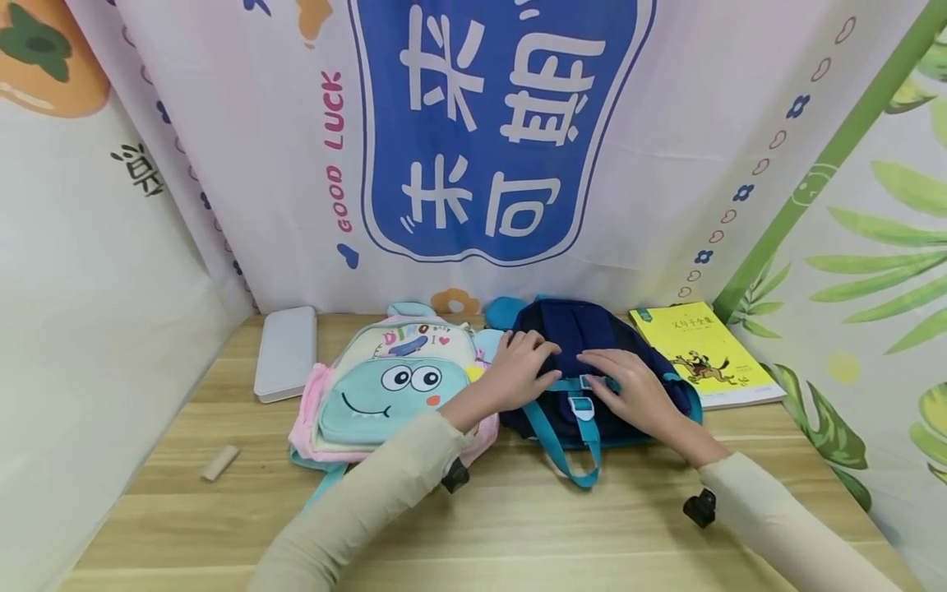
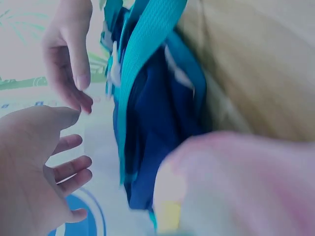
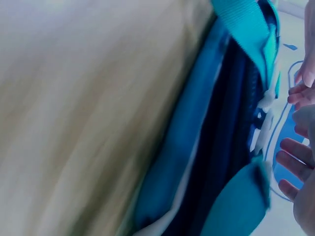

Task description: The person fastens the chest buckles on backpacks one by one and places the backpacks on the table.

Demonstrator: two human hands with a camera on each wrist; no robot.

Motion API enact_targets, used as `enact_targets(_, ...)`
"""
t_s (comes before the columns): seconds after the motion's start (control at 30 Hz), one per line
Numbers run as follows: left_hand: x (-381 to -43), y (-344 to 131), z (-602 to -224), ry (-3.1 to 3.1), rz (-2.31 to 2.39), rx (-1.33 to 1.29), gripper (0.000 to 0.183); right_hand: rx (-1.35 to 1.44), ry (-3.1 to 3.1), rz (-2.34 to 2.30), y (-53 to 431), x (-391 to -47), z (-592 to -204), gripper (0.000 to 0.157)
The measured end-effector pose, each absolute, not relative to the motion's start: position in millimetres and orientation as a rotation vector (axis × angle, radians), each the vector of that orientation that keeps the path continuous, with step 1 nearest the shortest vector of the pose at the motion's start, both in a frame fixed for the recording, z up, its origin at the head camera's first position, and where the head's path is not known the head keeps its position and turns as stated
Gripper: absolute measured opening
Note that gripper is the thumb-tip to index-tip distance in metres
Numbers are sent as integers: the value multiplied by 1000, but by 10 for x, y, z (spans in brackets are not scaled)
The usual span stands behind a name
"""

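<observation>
A navy backpack [image 1: 570, 337] with teal straps [image 1: 584, 432] and white buckles [image 1: 582, 404] lies on the table, strap side up. My left hand [image 1: 521, 370] is over its left side, fingers loosely bent with nothing in them. Over the right side is my right hand [image 1: 629, 386], fingers extended near the buckled strap. In the left wrist view a gap shows between my left hand [image 2: 34, 167] and the backpack [image 2: 157, 113]. To the left, under my left forearm, lies a pink and mint dinosaur backpack [image 1: 392, 395] with a cartoon face.
A yellow book [image 1: 695, 345] lies at the back right, partly behind the navy backpack. At the back left is a white flat case [image 1: 286, 353], and a small beige block [image 1: 220, 463] lies nearer on the left of the wooden table [image 1: 518, 543]. Printed curtains [image 1: 296, 164] hang around.
</observation>
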State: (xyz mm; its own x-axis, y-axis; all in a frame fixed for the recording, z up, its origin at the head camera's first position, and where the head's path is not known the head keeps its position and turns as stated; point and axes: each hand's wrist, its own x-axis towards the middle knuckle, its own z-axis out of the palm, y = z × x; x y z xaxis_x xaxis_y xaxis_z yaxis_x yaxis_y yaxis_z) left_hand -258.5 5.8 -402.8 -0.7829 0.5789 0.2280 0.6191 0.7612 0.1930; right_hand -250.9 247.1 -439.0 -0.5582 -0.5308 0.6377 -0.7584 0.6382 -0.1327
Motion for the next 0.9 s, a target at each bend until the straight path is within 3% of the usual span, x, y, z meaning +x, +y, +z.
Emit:
enact_targets(0.7,-2614,-1268,-3837,-2832,-487,-820,45,1029,-2311,865,1537,-2556,-4110,34)
enact_targets(0.9,-2574,-1601,-3867,-2880,-496,-774,54,1054,-2385,976,1210,-2503,-4111,36)
